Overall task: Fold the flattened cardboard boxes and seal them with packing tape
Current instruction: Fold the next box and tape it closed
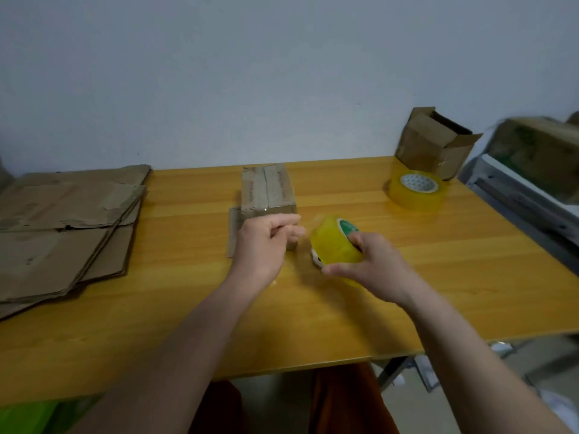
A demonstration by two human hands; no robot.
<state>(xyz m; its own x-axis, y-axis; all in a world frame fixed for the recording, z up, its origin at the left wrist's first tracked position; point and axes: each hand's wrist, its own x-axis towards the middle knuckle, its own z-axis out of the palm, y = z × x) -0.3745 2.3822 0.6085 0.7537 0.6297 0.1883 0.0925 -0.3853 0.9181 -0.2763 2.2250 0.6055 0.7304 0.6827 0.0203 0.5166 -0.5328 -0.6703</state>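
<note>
Faint printed lines along the top flaps of the box (268, 192), too blurred to read; no legible brand anywhere

Box: small brown corrugated carton, closed, standing at mid-table on the table (175, 314), long axis running away toward the wall, glossy clear tape down the top seam, one loose flap hanging at its near left side

Left hand (266, 242) just in front of the box's near end, fingers curled with thumb and fingertips pinched together; whether a tape end lies between them cannot be told

Right hand (372, 267) gripping the tape roll (336, 242), thumb below and fingers over the rim; roll yellowish and translucent, round, tipped on edge, green-printed core facing up and right, just right of the left hand and slightly blurred

Second roll (416, 191) lying flat far right, white core up, same yellowish film

Open carton (435, 142) behind it against the wall, flaps spread

Stack of flattened boxes (65, 227) at the left, worn and torn at the edges, corrugation showing

Table top smooth, orange wood grain
</note>
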